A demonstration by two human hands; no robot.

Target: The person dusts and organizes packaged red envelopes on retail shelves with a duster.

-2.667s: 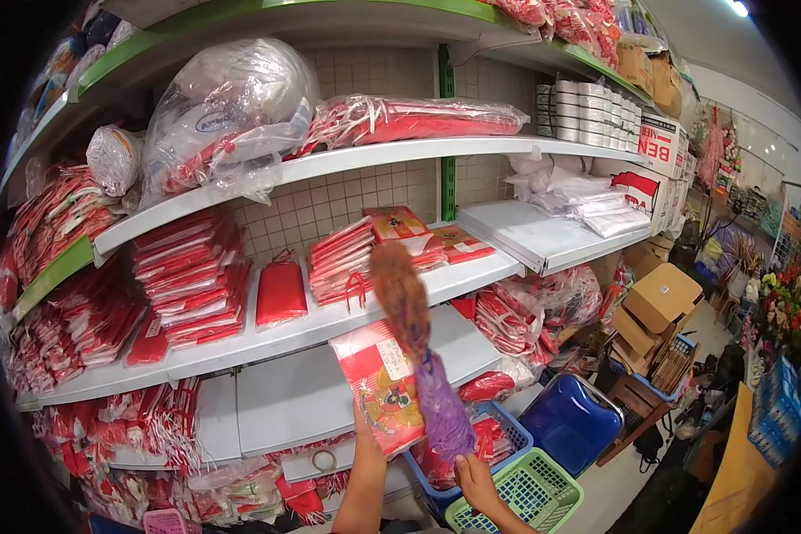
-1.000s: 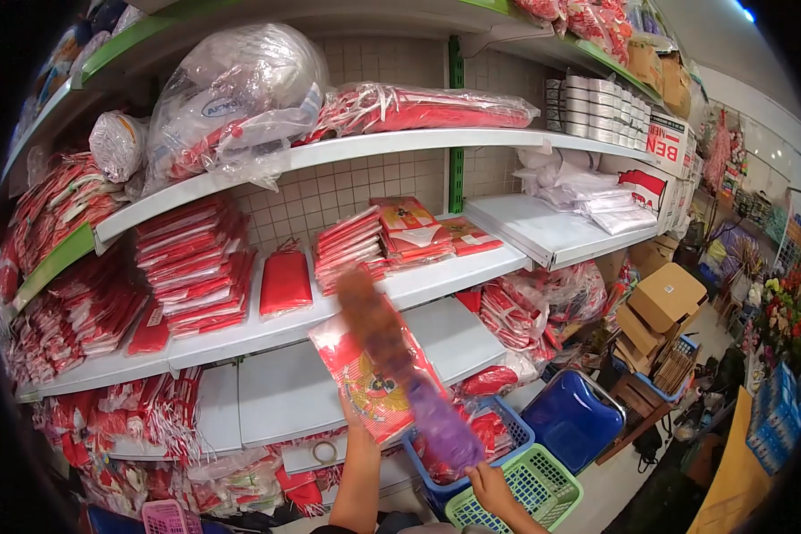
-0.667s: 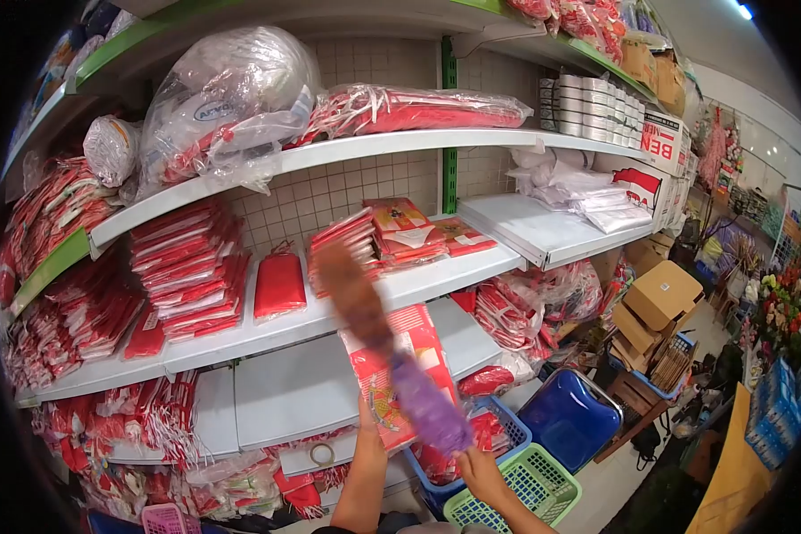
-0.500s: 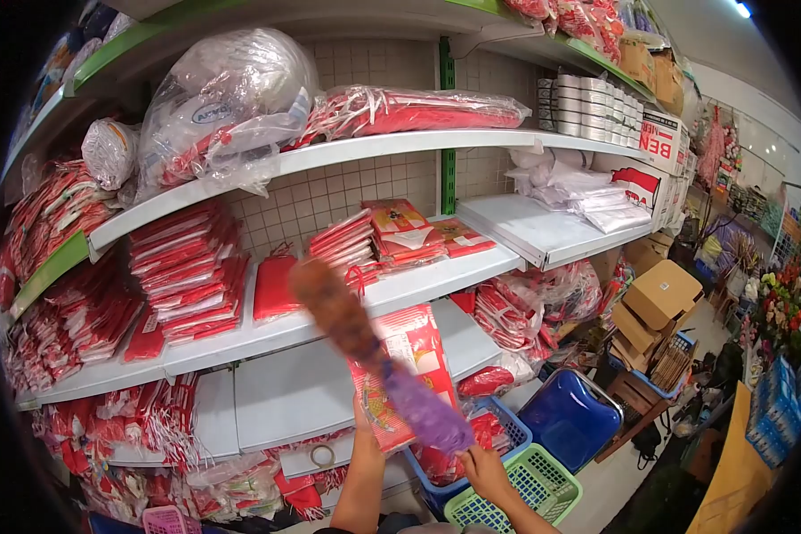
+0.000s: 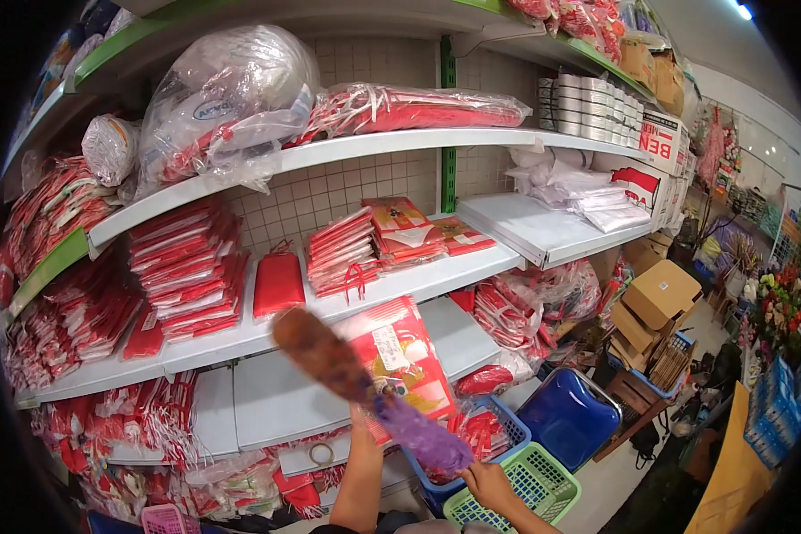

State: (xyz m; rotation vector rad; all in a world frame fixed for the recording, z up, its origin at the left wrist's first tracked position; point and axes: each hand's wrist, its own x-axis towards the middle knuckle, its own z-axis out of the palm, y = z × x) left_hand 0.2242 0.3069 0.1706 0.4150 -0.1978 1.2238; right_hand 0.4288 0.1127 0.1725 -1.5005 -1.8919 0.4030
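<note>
In front of the white metal shelf [image 5: 276, 405], the left hand [image 5: 362, 432] grips the flat red plastic-wrapped packet [image 5: 405, 351] by its lower edge while the right hand [image 5: 487, 481] clasps the brown-and-purple feather duster [image 5: 329, 360].

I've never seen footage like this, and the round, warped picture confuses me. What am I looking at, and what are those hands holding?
No machine here: the single picture comes from a camera worn on a person's head, looking forward and down; its wide lens bends the edges. The two bare hands at the bottom are that person's own. The left hand holds up a flat red packet before the white shelves. The right hand grips a feather duster, its blurred brown end crossing the packet's lower left corner. The shelves carry stacks of red-and-white packets; a green basket sits below.
</note>
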